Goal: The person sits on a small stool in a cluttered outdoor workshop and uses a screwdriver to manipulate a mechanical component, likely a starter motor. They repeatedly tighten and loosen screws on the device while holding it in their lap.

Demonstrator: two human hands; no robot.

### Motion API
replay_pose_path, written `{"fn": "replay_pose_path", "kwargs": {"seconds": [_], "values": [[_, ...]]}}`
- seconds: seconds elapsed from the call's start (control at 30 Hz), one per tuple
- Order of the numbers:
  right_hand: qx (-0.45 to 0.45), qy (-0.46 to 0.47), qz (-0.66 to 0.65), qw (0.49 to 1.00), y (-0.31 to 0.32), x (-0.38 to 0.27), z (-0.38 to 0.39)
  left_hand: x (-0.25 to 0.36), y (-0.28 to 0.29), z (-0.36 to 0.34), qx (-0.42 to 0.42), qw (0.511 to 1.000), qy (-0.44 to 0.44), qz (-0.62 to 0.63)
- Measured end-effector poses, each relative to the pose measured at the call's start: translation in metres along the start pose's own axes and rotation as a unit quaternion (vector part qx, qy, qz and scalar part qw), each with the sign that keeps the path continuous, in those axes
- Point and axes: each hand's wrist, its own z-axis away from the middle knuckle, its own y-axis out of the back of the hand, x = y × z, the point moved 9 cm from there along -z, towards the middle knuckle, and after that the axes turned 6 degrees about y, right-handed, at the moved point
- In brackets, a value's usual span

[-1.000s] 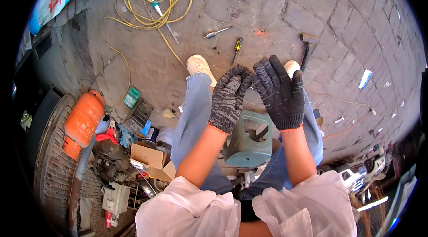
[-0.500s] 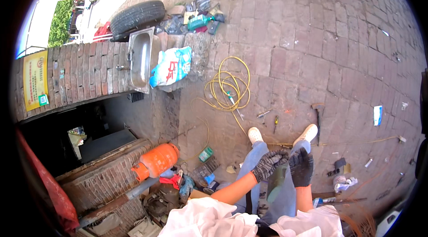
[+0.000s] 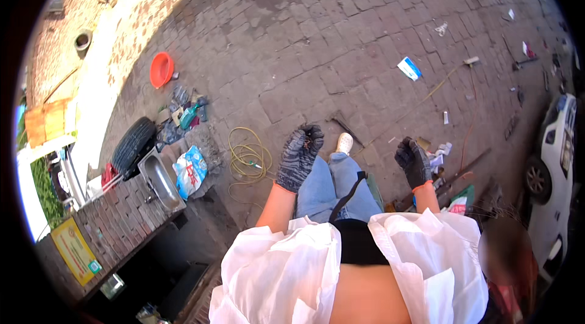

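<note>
Both my hands wear dark grey gloves with orange cuffs. Over my lap, my left hand [image 3: 300,156] has its fingers curled in toward the thumb; whatever may be inside is too small to make out. My right hand [image 3: 413,162] is apart from it, to the right of my knees, closed like a fist with its inside hidden. Between the hands are my jeans [image 3: 348,184] and one pale shoe [image 3: 344,143]. Just beyond that shoe lies a long-handled hammer [image 3: 348,129]. A sliver of a green thing [image 3: 374,188] shows beside my right leg.
Left of me lie a coiled yellow hose [image 3: 250,153], a blue-white bag [image 3: 190,171], a metal sink [image 3: 159,181] and a tyre [image 3: 134,146]. An orange basin [image 3: 161,70] stands farther off. A white car [image 3: 551,171] and another person [image 3: 507,257] are at the right.
My hands have moved apart; before, they were close together at the green cylindrical thing between my legs. My view has swung right, bringing the car and the person into sight.
</note>
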Motion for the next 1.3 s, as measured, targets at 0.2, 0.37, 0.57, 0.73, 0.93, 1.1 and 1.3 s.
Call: {"fn": "replay_pose_path", "kwargs": {"seconds": [0.2, 0.37, 0.57, 0.73, 0.93, 1.1, 1.3], "values": [[0.124, 0.159, -0.053, 0.978, 0.05, -0.134, 0.015, -0.034, -0.124, -0.082, -0.057, 0.99, 0.109, 0.065], [0.148, 0.203, -0.078, 0.965, 0.058, -0.178, 0.001, -0.066, -0.247, -0.15, -0.084, 0.976, 0.195, 0.041], [0.229, 0.194, -0.114, 0.947, 0.035, -0.208, -0.035, -0.072, -0.338, -0.25, -0.125, 0.96, 0.247, -0.023], [0.248, 0.189, -0.061, 0.948, -0.003, -0.257, -0.068, -0.089, -0.421, -0.319, -0.173, 0.923, 0.336, -0.078], [0.304, 0.244, -0.086, 0.917, 0.023, -0.318, -0.108, -0.142, -0.482, -0.42, -0.16, 0.904, 0.363, -0.159], [0.341, 0.236, -0.035, 0.909, 0.081, -0.377, -0.16, -0.207, -0.537, -0.511, -0.145, 0.906, 0.357, -0.176], [0.369, 0.194, -0.1, 0.903, 0.177, -0.517, -0.264, -0.341, -0.581, -0.644, -0.103, 0.912, 0.365, -0.157]]}}
